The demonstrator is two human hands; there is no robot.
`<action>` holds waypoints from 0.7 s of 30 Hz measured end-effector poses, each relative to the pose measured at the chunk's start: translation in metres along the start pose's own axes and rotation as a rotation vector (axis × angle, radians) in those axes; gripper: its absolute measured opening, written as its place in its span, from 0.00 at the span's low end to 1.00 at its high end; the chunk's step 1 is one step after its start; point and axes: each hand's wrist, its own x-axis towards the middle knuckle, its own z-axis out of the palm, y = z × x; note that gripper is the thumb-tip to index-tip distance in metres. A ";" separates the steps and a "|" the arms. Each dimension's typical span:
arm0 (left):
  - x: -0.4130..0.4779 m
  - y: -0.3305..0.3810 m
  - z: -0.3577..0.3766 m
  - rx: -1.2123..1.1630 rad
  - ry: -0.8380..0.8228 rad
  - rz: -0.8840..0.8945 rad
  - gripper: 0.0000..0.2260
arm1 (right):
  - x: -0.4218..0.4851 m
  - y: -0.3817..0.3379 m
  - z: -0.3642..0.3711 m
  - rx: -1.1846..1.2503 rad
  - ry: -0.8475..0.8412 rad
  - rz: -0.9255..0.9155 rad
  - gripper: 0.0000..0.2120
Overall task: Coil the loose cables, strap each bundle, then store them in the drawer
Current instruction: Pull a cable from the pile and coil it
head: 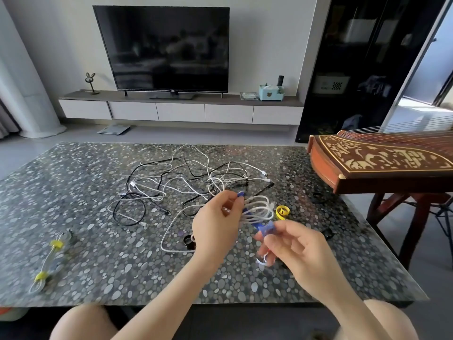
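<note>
My left hand (218,227) grips a coiled white cable (261,208) above the pebble-patterned table (85,187). A blue strap (263,228) runs across the coil, and my right hand (291,244) pinches its lower end. One loose loop of the same white cable trails on the table under my left wrist. Behind the hands lies a tangle of white and black cables (186,177). A finished white bundle with two yellow straps (50,263) lies at the near left.
A rolled yellow strap (282,212) sits right of the coil, and a black strap roll (189,241) lies by my left wrist. A wooden zither (382,163) on a stand is at the right. A TV cabinet with drawers (181,111) lines the far wall.
</note>
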 end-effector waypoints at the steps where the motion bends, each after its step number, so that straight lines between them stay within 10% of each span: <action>1: -0.002 0.001 0.002 0.076 0.010 0.061 0.05 | 0.003 -0.002 -0.001 -0.134 0.052 -0.059 0.04; 5: -0.012 0.003 0.010 0.181 0.006 0.299 0.04 | 0.026 -0.006 -0.002 -0.560 0.219 -0.292 0.12; 14: -0.005 0.003 0.017 -0.520 -0.274 -0.083 0.03 | 0.039 0.009 0.001 0.230 0.305 0.100 0.11; 21: -0.002 0.002 0.015 -0.599 -0.295 -0.147 0.02 | 0.043 0.014 0.002 0.359 0.274 0.156 0.11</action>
